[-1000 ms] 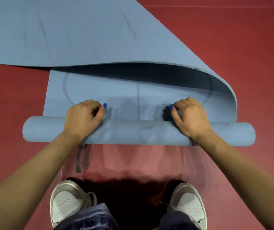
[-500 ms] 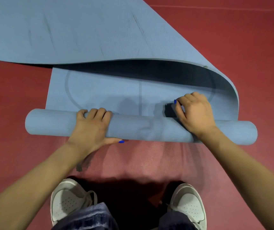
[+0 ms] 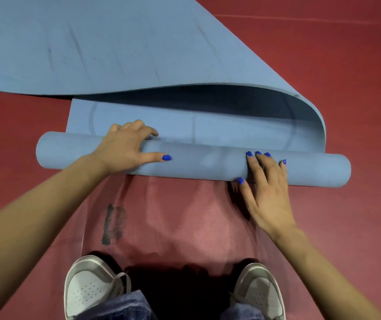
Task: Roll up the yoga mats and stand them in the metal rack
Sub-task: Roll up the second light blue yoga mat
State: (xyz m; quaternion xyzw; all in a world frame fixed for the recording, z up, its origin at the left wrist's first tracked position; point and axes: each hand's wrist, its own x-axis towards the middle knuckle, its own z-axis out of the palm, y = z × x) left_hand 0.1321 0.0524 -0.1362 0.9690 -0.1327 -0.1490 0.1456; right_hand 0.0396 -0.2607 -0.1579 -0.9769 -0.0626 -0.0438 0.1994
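Observation:
A blue yoga mat lies on the floor, and its near end is wound into a roll (image 3: 208,161) that runs left to right in front of me. The unrolled part (image 3: 138,42) stretches away and folds back over itself at the right. My left hand (image 3: 125,148) sits on the left part of the roll, fingers curled over its far side and thumb along the top. My right hand (image 3: 268,188) rests on the near side of the right part, with straight fingers pressing the roll. No metal rack is in view.
A red mat (image 3: 173,215) with a dark smudge lies under the roll and reaches back to my two white shoes (image 3: 90,285). Red floor (image 3: 346,65) surrounds the mats on the right and left.
The roll has turned a little further away from me. My right hand came off the far side and now lies flat on the near side. My left hand moved up over the top.

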